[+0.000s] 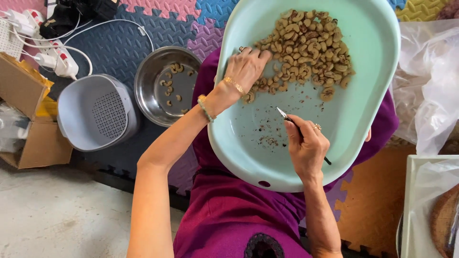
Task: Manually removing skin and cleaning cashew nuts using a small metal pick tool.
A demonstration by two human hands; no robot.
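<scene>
Cashews [308, 45] lay in a heap at the far side of a pale green oval basin [373, 95], which rested on the lap of a person in a purple garment [224, 210]. The left hand [246, 69] reached into the basin and lay with its fingers curled on the left edge of the heap, touching the nuts; whether it grasped one of them I cannot tell. This hand wore a ring, and the wrist carried a gold bracelet and a beaded one. The right hand [306, 145] was nearer, over the bare bottom of the basin, and it was clenched around a small knife [287, 116] with a dark handle, its thin blade pointing to the far left, toward the cashews but apart from them. Small brown crumbs [270, 141] were scattered on the basin floor just left of the right hand. On the floor to the left, on coloured foam mats [158, 19], stood a round steel bowl [148, 91] with a few cashews in it, and just beside it on the left a grey plastic basket [95, 112] with a perforated bottom. Farther left were a cardboard box [24, 119] and a white power strip [52, 50] with cables. Clear plastic bags [430, 81] lay at the right.
</scene>
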